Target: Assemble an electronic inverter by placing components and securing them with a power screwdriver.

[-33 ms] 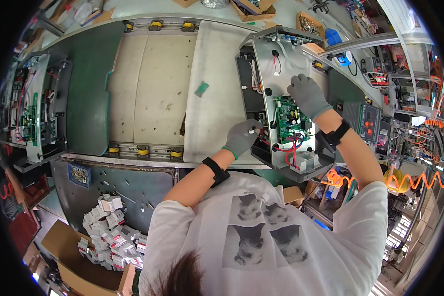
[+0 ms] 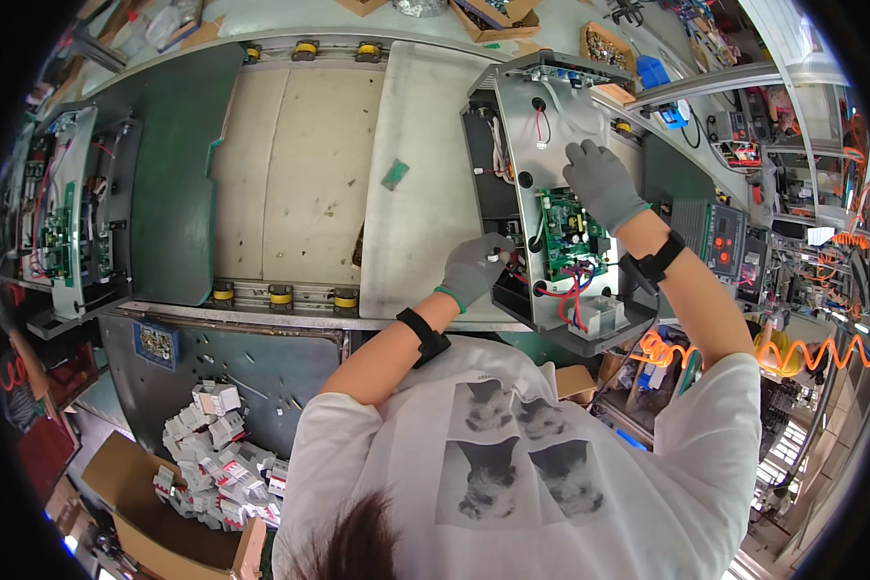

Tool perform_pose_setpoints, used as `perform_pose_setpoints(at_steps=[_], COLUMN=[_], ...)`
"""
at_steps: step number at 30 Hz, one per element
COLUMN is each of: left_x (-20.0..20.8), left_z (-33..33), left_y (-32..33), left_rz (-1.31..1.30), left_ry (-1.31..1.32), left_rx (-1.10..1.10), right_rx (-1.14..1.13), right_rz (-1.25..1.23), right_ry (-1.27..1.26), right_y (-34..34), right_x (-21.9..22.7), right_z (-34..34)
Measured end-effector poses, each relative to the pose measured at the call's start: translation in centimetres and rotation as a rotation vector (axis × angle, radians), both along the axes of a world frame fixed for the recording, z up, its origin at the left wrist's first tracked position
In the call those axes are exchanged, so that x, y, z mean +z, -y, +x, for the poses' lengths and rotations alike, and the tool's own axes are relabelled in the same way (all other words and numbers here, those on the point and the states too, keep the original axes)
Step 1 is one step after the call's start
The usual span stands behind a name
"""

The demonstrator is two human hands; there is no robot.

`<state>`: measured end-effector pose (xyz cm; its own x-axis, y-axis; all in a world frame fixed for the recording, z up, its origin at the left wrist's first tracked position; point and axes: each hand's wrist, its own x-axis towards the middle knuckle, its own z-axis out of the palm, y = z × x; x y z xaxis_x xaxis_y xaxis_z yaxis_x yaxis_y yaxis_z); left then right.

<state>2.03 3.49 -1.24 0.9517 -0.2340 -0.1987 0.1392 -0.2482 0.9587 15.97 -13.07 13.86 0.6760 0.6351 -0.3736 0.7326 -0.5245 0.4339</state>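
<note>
A dark metal equipment housing (image 2: 512,307) sits on the bench in front of me, its silver inner panel (image 2: 561,150) facing up. A green circuit board (image 2: 563,232) is on this panel, with red and blue wires (image 2: 576,295) below it. My left hand (image 2: 476,269), in a grey glove, is at the housing's left edge. Its fingers are closed beside red wires; what they grip is hidden. My right hand (image 2: 604,186), also gloved, hangs over the panel at the board's upper right. Its fingers are bent together, and anything in them is out of sight.
Another open housing (image 2: 72,213) stands at the far left on a green board (image 2: 179,174). A roller track with yellow wheels (image 2: 280,295) runs along the bench. Grey block-shaped parts (image 2: 217,454) lie heaped by a cardboard box (image 2: 169,527). An orange coiled hose (image 2: 667,350) hangs at right.
</note>
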Motion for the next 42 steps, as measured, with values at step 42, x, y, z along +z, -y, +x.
perform_pose_setpoints(at_steps=[42], left_x=[-0.1], left_z=[-0.6], left_y=[-0.7], left_rz=[-0.017], left_ry=[-0.083], left_rx=[0.000], right_rx=[-0.636], right_rz=[1.229], right_ry=[-0.476], right_y=[5.7], right_x=[-3.7], right_z=[-2.0])
